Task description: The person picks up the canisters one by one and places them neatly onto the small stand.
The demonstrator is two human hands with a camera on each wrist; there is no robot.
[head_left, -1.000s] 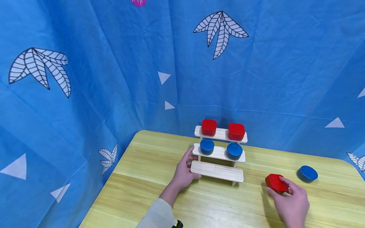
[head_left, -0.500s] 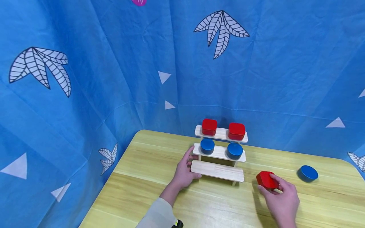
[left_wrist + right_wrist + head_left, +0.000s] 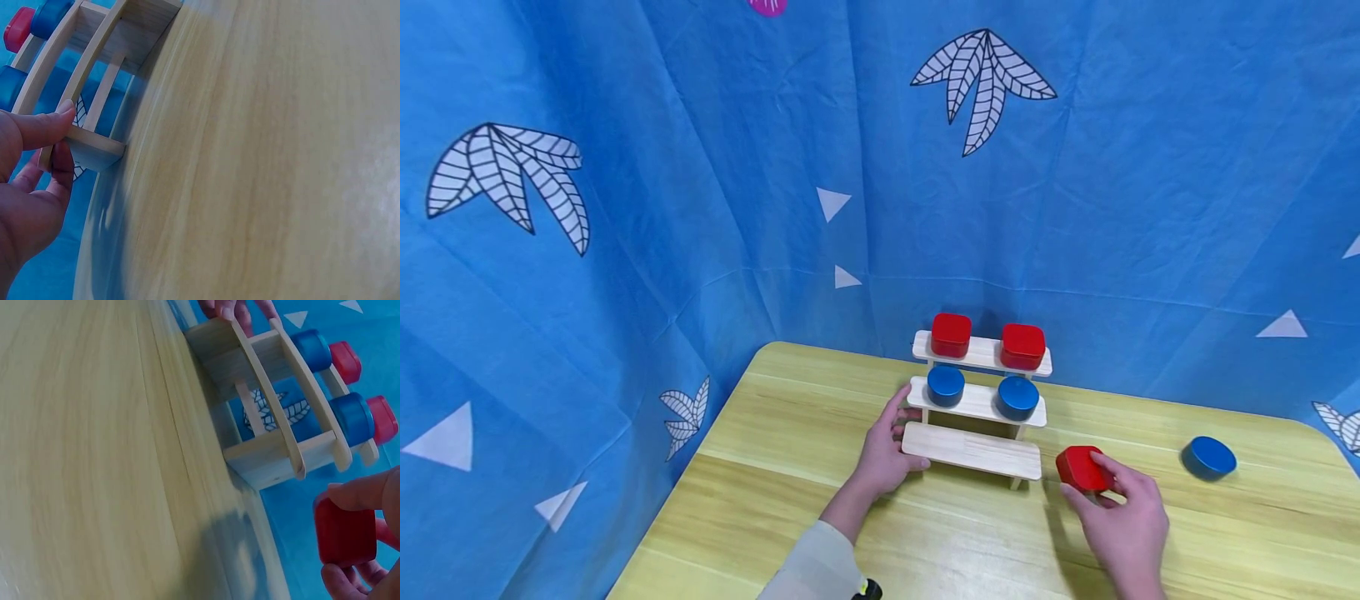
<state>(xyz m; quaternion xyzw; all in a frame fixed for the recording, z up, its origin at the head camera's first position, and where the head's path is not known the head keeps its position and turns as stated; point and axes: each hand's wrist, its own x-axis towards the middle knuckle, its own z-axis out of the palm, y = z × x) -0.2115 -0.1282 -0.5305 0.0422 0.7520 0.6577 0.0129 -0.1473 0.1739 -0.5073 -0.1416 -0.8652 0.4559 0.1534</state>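
Note:
A pale wooden three-step rack (image 3: pixel 972 452) stands near the back of the table. Two red square-shaped blocks or boxes (image 3: pixel 951 335) sit on its top step, and two blue round ones (image 3: pixel 1017 398) on the middle step; the lowest step is bare. My left hand (image 3: pixel 883 457) grips the left end of the lowest step, thumb and fingers pinching the board in the left wrist view. My right hand (image 3: pixel 1122 517) holds another red square-shaped block (image 3: pixel 345 531) between thumb and fingers, above the table and just right of the rack.
One more blue round piece (image 3: pixel 1208 458) lies on the wooden table (image 3: pixel 760 467) at the right. A blue patterned cloth (image 3: pixel 737 167) hangs behind the table and along its left side. A small black object (image 3: pixel 869 589) shows by the left sleeve.
My right hand has carried the red block leftward, closer to the rack's right end. The left hand stays on the lowest step, and the pieces on the rack have not moved.

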